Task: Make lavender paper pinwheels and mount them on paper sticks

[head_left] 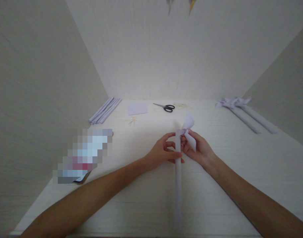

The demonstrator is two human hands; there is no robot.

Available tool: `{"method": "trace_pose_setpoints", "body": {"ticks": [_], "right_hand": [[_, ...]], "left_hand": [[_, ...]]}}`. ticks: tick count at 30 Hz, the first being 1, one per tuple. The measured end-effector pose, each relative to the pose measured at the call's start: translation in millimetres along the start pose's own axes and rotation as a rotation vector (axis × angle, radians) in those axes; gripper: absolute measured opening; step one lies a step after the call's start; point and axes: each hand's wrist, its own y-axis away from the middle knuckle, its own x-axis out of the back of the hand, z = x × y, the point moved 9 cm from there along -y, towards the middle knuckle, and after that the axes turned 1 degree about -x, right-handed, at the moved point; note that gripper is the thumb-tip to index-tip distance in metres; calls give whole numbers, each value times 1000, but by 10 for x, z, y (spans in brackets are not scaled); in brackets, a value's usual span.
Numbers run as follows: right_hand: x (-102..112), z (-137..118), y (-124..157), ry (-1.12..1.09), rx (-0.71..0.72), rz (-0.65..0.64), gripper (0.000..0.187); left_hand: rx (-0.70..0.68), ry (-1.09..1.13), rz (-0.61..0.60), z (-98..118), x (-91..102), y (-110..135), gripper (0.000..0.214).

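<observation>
A long white rolled-paper tube [178,185] runs from the front edge of the table up to my hands. My left hand [165,150] grips its upper part, with the thumb across the front and the fingers around it. At the top sits a white paper pinwheel [188,121] with curled blades, one pointing up and one hanging down. My right hand [197,148] pinches near the pinwheel's middle, beside the tube's upper end. A blade partly covers the right fingertips, and how the pinwheel joins the tube is hidden.
Black-handled scissors [168,108], a square paper sheet [137,108] and small sticks [132,120] lie toward the back. A bundle of paper tubes [105,110] is at back left, a phone with a blurred screen [88,155] at left. Pinwheels on tubes [250,114] lie at right.
</observation>
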Motion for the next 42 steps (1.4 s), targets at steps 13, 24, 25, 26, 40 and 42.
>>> {"method": "trace_pose_setpoints", "body": {"ticks": [13,24,25,26,40,42], "right_hand": [[-3,1,16,-38,-1,19,5],[-37,-15,38,-189,11,-40,10],[-28,-4,31,-182,-1,-32,10],[-23,5,26,-174,-11,-24,9],[1,32,8,-21,-25,20,8],[5,4,10,15,5,44,8]], "left_hand": [[15,-20,12,8,-4,13,68],[19,10,-2,-9,-5,7,67],[19,9,2,-8,-3,7,67],[19,8,6,-6,0,8,66],[4,2,-6,9,-18,-2,65],[-1,7,-4,3,-12,-6,64]]}}
